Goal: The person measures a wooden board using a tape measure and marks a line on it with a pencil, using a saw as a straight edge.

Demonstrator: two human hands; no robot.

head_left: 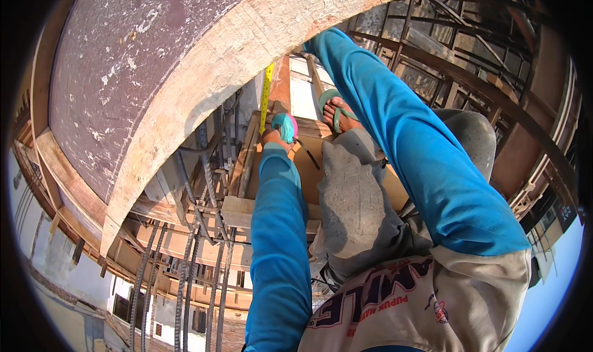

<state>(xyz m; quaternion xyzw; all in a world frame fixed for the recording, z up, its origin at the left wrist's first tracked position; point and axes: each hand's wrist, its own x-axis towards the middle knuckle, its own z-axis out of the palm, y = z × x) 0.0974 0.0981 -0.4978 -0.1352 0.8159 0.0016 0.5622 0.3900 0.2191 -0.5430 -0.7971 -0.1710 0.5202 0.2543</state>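
Observation:
My left hand (pixel 275 139) is closed around a tape measure (pixel 286 128) with a teal and pink case. Its yellow blade (pixel 266 97) is drawn out and runs up to the pale edge of a large wooden panel (pixel 247 40). A dark strap (pixel 307 154) hangs from the case. My right arm in its blue sleeve (pixel 395 117) reaches forward to the panel's edge, and the hand is hidden behind it. The panel has a dark, white-speckled face (pixel 142 62) and leans across the upper left.
Ribbed steel bars (pixel 207 179) stand left of my left arm. My foot in a green sandal (pixel 338 112) rests ahead, near timber framing (pixel 307 126). A lattice of dark rods (pixel 457 43) fills the upper right. Buildings (pixel 68 259) show far below left.

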